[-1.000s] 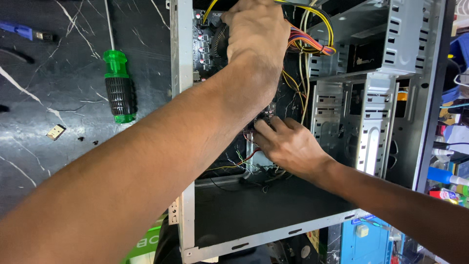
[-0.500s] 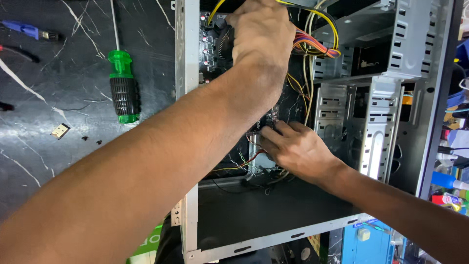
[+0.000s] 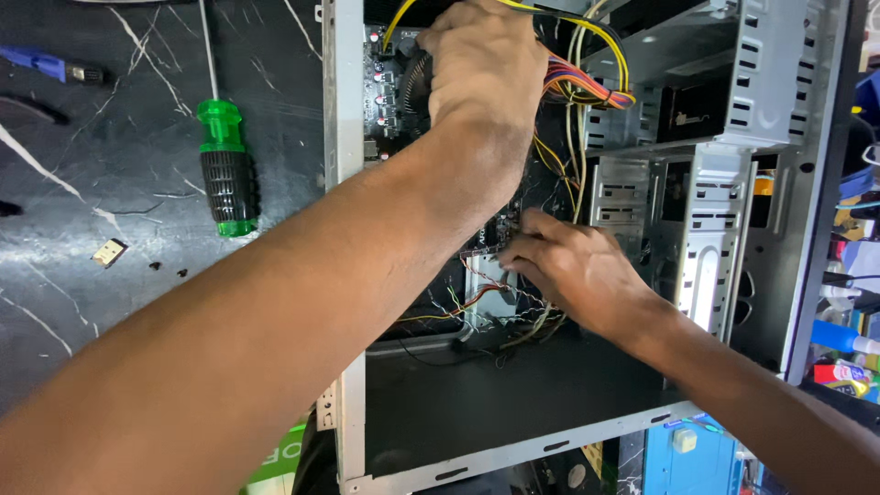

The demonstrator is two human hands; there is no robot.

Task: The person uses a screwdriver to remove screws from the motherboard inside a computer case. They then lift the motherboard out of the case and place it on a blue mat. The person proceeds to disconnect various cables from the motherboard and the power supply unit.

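A big grey computer case lies open on a dark marble table. Inside it sit a dark board, metal drive racks on the right, and many wires. A thick bunch of yellow, red and orange wires runs across the far part of the case.

The left hand reaches to the far end, over the board, just left of that bunch. Its fingers curl down, but I cannot tell what they grip. The right hand is in the middle of the case. Its fingertips are pressed together, pinching small thin wires beside the board.

On the table, left of the case, lies a screwdriver with a green and black handle. Near it is a small tan chip. A green label peeks out at the near edge. Small colourful packs sit at the far right.
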